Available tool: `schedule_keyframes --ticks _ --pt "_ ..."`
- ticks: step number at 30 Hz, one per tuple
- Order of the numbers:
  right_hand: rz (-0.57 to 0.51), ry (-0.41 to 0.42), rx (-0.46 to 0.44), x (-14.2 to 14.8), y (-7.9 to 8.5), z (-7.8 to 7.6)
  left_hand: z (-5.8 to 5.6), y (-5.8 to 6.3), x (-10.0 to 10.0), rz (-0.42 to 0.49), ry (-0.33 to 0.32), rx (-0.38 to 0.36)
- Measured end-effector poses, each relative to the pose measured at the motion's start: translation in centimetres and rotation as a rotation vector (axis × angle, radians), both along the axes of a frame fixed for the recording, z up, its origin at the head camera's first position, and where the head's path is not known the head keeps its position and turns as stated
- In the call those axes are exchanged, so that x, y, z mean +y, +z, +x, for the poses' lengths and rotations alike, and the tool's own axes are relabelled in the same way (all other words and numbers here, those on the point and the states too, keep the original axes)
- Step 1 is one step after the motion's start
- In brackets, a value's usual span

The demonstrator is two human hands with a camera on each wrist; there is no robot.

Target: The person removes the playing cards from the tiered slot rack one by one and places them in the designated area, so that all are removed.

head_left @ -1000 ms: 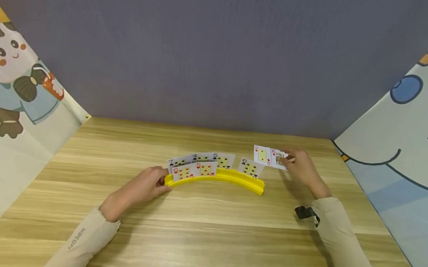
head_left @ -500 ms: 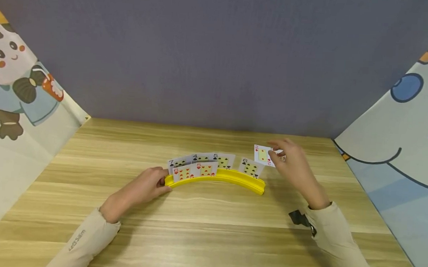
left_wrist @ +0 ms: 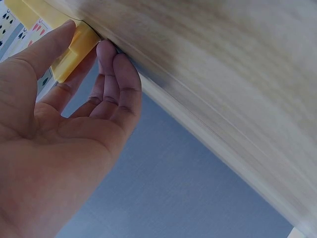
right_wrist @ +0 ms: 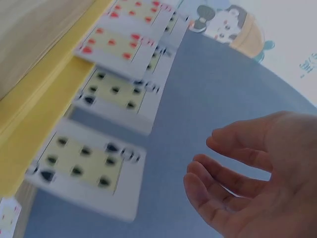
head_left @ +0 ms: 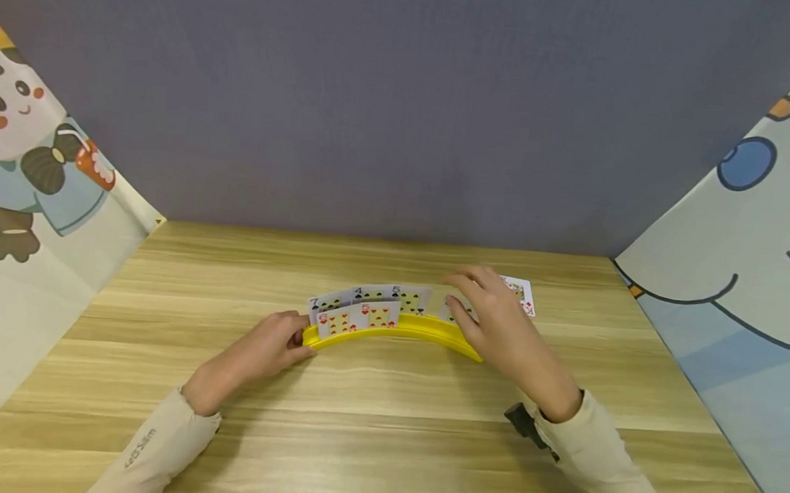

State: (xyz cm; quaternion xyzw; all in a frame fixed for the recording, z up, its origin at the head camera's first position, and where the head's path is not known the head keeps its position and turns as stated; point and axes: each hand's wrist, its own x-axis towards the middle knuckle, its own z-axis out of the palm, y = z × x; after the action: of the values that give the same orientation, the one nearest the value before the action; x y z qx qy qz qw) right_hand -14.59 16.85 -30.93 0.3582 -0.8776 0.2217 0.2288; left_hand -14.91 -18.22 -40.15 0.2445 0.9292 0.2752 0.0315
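My left hand (head_left: 265, 351) grips the left end of a curved yellow card holder (head_left: 363, 334). In the left wrist view, my thumb and forefinger sit on either side of the holder's end (left_wrist: 79, 54). Upright in the holder stand the six of hearts (head_left: 337, 322) and five of hearts (head_left: 379, 315) in front, with the seven, four and five of spades (head_left: 411, 299) behind. Further right, apart from them, is the six of spades (right_wrist: 81, 166). My right hand (head_left: 498, 323) hovers beside that card, its fingers loosely bent around nothing.
A king of diamonds (head_left: 520, 294) lies flat on the wooden table (head_left: 358, 438), behind the right hand. Part of another red card (right_wrist: 7, 215) shows at the right wrist view's corner. A dark wall (head_left: 388, 127) rises behind the table; cartoon-printed panels flank it.
My right hand has left the king of diamonds and travelled left to the six of spades, covering the two of diamonds in the head view. The left hand keeps its grip on the holder.
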Motion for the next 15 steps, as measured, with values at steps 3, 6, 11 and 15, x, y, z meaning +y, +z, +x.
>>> schedule_keyframes --ticks 3,6,11,15 --pt "0.025 0.033 -0.028 -1.0 0.3 0.3 -0.1 -0.1 0.0 0.0 -0.002 0.005" --pt "0.076 0.048 -0.083 -2.0 0.6 0.3 -0.1 -0.1 0.0 0.005 -0.002 0.005" --pt "0.158 0.089 -0.147 -3.3 0.1 0.3 -0.1 -0.2 -0.1 0.01 -0.002 -0.002" --pt "0.177 0.104 -0.174 -4.1 -1.0 0.4 -0.2 -0.3 -0.1 0.01 -0.001 -0.004"
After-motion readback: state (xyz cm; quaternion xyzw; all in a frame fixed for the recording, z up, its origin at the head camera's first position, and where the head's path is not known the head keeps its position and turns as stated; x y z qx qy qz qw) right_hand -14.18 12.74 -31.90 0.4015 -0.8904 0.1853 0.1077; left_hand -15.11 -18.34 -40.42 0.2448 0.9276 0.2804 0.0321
